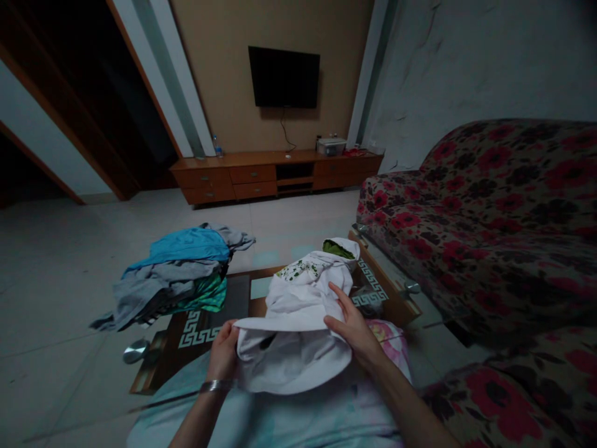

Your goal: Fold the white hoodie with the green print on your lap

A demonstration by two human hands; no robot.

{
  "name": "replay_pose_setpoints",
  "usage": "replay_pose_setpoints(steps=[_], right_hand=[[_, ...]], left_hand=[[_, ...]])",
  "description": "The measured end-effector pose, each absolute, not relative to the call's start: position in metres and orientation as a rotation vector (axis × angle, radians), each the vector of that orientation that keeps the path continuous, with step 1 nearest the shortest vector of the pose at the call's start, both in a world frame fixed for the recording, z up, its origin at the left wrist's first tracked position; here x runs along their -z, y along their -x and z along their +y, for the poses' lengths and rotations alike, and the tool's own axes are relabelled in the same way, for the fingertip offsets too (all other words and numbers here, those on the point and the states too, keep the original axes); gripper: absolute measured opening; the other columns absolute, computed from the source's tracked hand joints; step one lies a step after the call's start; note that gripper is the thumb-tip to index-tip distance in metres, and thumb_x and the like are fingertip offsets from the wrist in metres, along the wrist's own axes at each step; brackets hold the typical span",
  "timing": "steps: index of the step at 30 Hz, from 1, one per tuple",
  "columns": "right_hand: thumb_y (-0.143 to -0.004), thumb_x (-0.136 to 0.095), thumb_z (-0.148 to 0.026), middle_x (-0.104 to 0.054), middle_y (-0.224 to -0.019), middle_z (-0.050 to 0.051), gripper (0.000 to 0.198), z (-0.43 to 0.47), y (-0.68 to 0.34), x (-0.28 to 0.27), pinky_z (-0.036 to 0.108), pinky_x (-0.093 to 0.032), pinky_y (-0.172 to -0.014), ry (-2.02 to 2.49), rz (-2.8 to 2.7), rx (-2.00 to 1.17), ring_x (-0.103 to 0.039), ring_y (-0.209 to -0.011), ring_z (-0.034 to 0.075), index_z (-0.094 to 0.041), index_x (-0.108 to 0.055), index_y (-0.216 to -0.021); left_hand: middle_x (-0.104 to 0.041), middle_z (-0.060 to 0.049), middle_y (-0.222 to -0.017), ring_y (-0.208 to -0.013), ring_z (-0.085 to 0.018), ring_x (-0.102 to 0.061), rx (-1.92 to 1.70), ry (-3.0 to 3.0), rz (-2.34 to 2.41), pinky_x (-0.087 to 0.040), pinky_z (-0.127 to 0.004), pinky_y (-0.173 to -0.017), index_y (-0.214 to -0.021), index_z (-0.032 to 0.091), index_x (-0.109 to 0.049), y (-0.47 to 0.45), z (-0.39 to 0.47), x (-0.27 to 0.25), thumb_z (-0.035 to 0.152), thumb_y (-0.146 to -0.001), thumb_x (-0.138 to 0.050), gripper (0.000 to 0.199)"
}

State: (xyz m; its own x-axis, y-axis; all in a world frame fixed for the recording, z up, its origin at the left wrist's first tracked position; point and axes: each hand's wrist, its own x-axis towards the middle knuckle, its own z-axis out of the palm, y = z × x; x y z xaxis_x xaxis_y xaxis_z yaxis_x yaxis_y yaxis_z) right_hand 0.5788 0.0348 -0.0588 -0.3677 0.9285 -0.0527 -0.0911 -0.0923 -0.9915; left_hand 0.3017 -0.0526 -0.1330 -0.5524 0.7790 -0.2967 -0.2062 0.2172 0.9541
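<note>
A white hoodie (303, 305) lies across the coffee table, its green-lined hood (339, 249) at the far end and a green leafy print near the shoulders. Its bottom opening faces me and gapes. My left hand (224, 348), with a silver bracelet on the wrist, pinches the left corner of the hem. At the right side of the hem is my right hand (352, 326), thumb and forefinger over the white cloth; its other fingers are partly hidden. Beneath the hem, pale blue-green fabric (280, 417) spreads toward me.
A heap of clothes (181, 267), blue, grey and green, sits on the table's left part. The wooden table (153, 367) has patterned glass. A floral sofa (489, 186) stands right. Beyond are a low cabinet (254, 174) and a wall-mounted television (285, 78).
</note>
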Motion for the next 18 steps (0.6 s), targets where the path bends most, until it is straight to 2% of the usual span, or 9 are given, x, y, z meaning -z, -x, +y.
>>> replay_pose_setpoints(steps=[4,9,12,15,18], right_hand=[[-0.063,-0.073,-0.028,-0.052,-0.116,0.005,0.06,0.027,-0.596,0.062,0.038,-0.038,-0.099,1.041,-2.078,-1.266,-0.049,-0.112,0.024,-0.028,-0.058,-0.121],[-0.064,-0.065,-0.012,-0.047,-0.12,0.008,0.07,0.012,-0.602,0.092,0.035,-0.042,-0.091,1.254,-2.513,-0.723,-0.046,-0.112,0.027,-0.03,-0.05,-0.129],[-0.073,-0.052,-0.005,-0.048,-0.123,0.012,0.063,0.01,-0.599,0.109,0.037,-0.042,-0.09,1.358,-2.591,-0.43,-0.044,-0.115,0.029,-0.029,-0.048,-0.131],[-0.078,-0.043,-0.003,-0.05,-0.123,0.013,0.053,0.012,-0.599,0.116,0.038,-0.042,-0.089,1.391,-2.575,-0.309,-0.045,-0.113,0.027,-0.027,-0.055,-0.124],[-0.073,-0.048,-0.002,-0.051,-0.122,0.01,0.044,0.018,-0.6,0.12,0.036,-0.041,-0.09,1.331,-2.557,-0.367,-0.045,-0.111,0.025,-0.023,-0.062,-0.109]], left_hand=[[-0.061,0.003,-0.069,-0.061,-0.014,-0.056,-1.486,-0.435,1.667,-0.044,-0.023,-0.056,-0.086,0.016,-0.054,-0.286,-0.055,0.115,0.044,-0.058,-0.066,0.041],[-0.061,0.004,-0.063,-0.055,-0.012,-0.056,-1.412,-0.353,1.527,-0.043,-0.022,-0.052,-0.08,0.015,-0.056,-0.284,-0.059,0.093,0.036,-0.057,-0.07,0.034],[-0.063,0.003,-0.064,-0.055,-0.012,-0.057,-1.334,-0.33,1.437,-0.044,-0.022,-0.052,-0.079,0.014,-0.057,-0.287,-0.06,0.086,0.032,-0.059,-0.073,0.03],[-0.064,0.001,-0.065,-0.057,-0.013,-0.058,-1.285,-0.319,1.397,-0.046,-0.023,-0.053,-0.075,0.014,-0.058,-0.289,-0.06,0.09,0.028,-0.062,-0.072,0.024],[-0.064,0.0,-0.064,-0.057,-0.013,-0.059,-1.277,-0.313,1.438,-0.047,-0.024,-0.055,-0.075,0.013,-0.058,-0.289,-0.062,0.101,0.026,-0.063,-0.071,0.021]])
